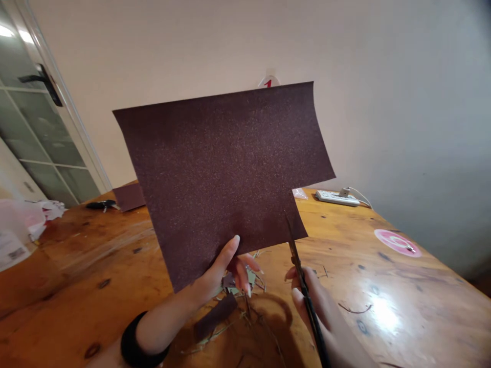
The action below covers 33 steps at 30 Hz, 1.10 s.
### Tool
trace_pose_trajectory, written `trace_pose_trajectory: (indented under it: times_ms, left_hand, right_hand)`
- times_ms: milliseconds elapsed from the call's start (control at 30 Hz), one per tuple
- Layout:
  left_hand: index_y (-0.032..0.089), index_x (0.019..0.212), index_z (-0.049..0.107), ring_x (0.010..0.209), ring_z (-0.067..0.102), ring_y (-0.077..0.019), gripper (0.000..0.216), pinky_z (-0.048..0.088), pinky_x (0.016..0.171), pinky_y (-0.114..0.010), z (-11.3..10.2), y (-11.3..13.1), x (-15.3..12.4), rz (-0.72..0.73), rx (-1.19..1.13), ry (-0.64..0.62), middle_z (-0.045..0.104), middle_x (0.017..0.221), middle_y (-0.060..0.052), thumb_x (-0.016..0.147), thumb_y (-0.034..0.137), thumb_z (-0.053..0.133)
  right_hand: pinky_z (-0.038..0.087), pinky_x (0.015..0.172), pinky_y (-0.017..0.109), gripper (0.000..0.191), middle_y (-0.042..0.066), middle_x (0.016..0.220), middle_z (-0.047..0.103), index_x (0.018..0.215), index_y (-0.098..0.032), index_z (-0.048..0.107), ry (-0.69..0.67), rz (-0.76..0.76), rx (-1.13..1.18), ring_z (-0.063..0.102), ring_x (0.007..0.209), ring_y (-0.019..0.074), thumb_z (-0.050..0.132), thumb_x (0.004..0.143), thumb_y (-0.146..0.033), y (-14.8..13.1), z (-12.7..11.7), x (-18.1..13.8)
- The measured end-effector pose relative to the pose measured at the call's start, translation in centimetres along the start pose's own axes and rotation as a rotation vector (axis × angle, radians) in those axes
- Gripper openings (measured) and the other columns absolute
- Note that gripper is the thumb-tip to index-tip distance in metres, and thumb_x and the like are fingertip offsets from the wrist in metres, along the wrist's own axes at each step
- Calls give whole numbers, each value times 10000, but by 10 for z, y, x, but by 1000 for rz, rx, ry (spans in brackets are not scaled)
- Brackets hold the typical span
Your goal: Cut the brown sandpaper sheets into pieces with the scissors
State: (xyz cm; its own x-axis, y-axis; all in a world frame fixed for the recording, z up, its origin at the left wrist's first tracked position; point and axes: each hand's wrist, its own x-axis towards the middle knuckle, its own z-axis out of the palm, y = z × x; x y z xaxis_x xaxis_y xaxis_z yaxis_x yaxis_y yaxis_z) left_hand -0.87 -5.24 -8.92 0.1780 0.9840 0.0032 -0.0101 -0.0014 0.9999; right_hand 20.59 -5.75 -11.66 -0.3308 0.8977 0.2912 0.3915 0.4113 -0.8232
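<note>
A large dark brown sheet of speckled paper point(222, 168) is held up in front of me, with a rectangular notch in its right side. My left hand point(224, 266) pinches its lower edge, thumb on the near face and fingers behind or below. Scissors point(293, 250) are in my right hand point(318, 301), seen edge-on, pointing upward. One blade lies over the near face of the sheet by the lower right corner. Whether the second blade is behind the paper cannot be seen. Below my left hand, a small dark paper strip point(216, 316) lies among thin dry twigs.
On the wooden table point(115, 306) stand a translucent plastic container point(13, 240) at left and another dark paper piece point(129, 197) behind. A power strip point(336, 198) with a plug lies at the back right, near a round pink sticker point(398, 242). A wall rises behind.
</note>
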Motion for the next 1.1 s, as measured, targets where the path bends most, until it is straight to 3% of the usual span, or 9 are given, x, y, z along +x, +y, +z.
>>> trace_pose_trajectory:
  times_ms: [133,400,1100]
  left_hand:
    - [158,689,730,449,497,-126,740,426,512,-247,0,0,1,37,24,15,565,437,-14,816,756,314]
    - [172,606,683,442,508,-121,716,422,501,-241,0,2,-1,33,8,23,575,440,-19,808,770,346]
    - [184,655,704,498,518,-148,694,442,577,-272,0,2,-4,17,33,59,584,478,-29,825,750,339]
  right_hand:
    - [523,708,290,332,25,841,633,946,-247,546,4,21,29,615,778,198,437,908,-558,0,1,0]
    - [534,732,299,418,54,881,669,924,-240,554,-33,75,46,641,831,218,422,874,-633,-2,-1,2]
    - [509,688,270,368,48,816,655,874,-226,561,-44,33,37,623,764,192,397,914,-553,-4,0,3]
